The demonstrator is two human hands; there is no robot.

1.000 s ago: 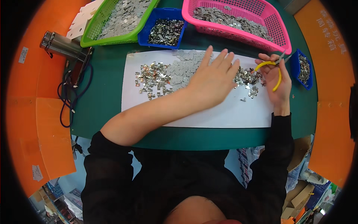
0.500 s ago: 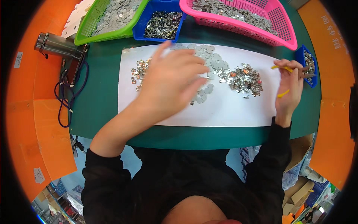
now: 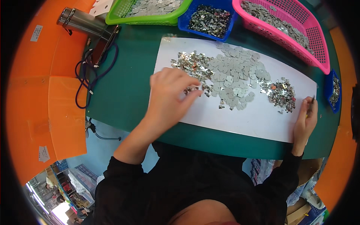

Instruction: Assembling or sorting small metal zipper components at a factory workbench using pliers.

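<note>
My left hand [image 3: 170, 95] hovers over the left part of a white sheet [image 3: 243, 122], its thumb and forefinger apart and no piece visible between them. Just beyond it lies a heap of small shiny metal clips [image 3: 194, 64]. Flat grey metal pieces [image 3: 236, 71] spread across the middle of the sheet, and a second heap of shiny clips [image 3: 282, 95] lies to the right. At the sheet's right edge my right hand [image 3: 305, 120] is closed around small yellow-handled pliers [image 3: 308, 115]; fingers hide most of the tool.
Along the far side stand a green basket [image 3: 150, 19], a blue bin [image 3: 204, 33] and a pink basket [image 3: 277, 39], all holding metal pieces. A smaller blue bin [image 3: 331, 101] sits far right. At left are a steel flask [image 3: 80, 22] and a dark cord [image 3: 80, 93].
The view has swung, shifting the table rightward in the picture. My left hand has drawn back toward me, uncovering the left heap and grey pieces. The pliers in my right hand are now mostly hidden.
</note>
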